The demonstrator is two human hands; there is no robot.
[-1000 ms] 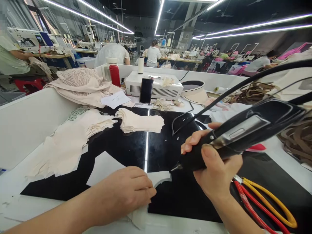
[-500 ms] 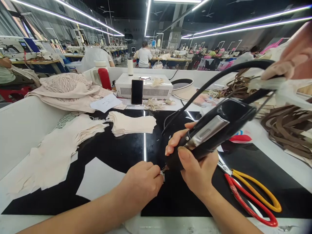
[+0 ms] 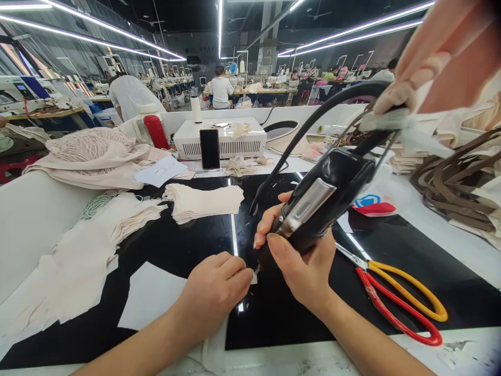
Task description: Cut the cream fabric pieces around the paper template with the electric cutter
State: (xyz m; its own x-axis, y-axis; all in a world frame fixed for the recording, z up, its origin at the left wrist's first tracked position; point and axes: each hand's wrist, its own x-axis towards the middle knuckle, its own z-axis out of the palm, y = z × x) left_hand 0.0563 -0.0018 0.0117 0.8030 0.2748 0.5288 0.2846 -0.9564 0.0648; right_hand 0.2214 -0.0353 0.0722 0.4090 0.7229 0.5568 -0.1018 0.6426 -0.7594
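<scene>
My right hand is wrapped round a black corded hand tool with a silver lever on its side. The tool is tilted, its narrow tip pointing down and left toward the black tabletop sheet. Close to that tip, my left hand is closed with the fingers bent under. A small whitish piece shows just past its fingertips, beside the tip; the rest is hidden by the fingers. Large scissors with one red and one yellow handle lie right of my right hand. White paper lies left of my left hand.
Stacked cream fabric pieces and a longer pile lie at the left. A phone leans on a white vented box. The tool's cable arches up to a blurred pinkish shape. Brown straps lie at right.
The view has turned slightly, so most things sit further left. Both hands keep the same grips, with the tool tip still beside the left fingertips. A person behind at left now shows more fully.
</scene>
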